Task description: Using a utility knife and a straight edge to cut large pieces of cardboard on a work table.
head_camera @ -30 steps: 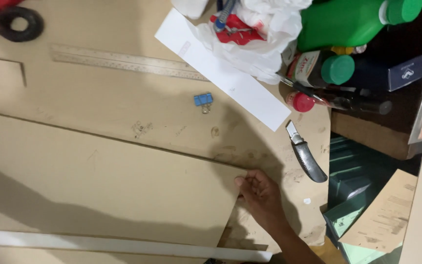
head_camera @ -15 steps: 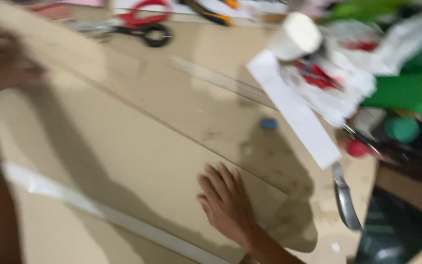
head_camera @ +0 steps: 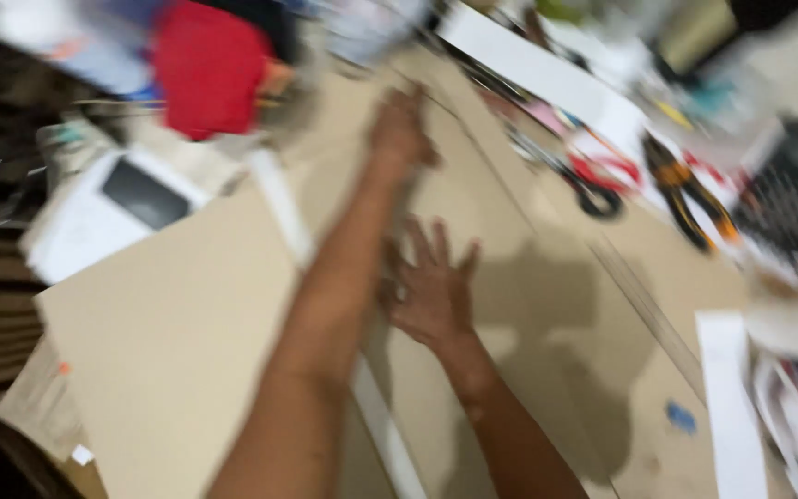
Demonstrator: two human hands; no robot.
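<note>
The view is heavily blurred by motion. A large tan cardboard sheet (head_camera: pixel 187 351) covers the work surface. My right hand (head_camera: pixel 431 286) lies flat on it with fingers spread, holding nothing. My left hand (head_camera: pixel 399 129) reaches far forward along the sheet; its fingers are smeared, so I cannot tell whether they grip anything. A long white strip (head_camera: pixel 279 203) runs across the cardboard under my left forearm.
Red-handled scissors (head_camera: pixel 602 180) and orange-and-black pliers (head_camera: pixel 695 199) lie at the far right. A white device with a dark screen (head_camera: pixel 131 199) sits at left, a red object (head_camera: pixel 205 65) behind it. A white paper strip (head_camera: pixel 727 397) and a small blue piece (head_camera: pixel 681 416) are at lower right.
The camera has swung sharply left. My left arm now stretches forward across the cardboard. My right hand stays flat on the sheet.
</note>
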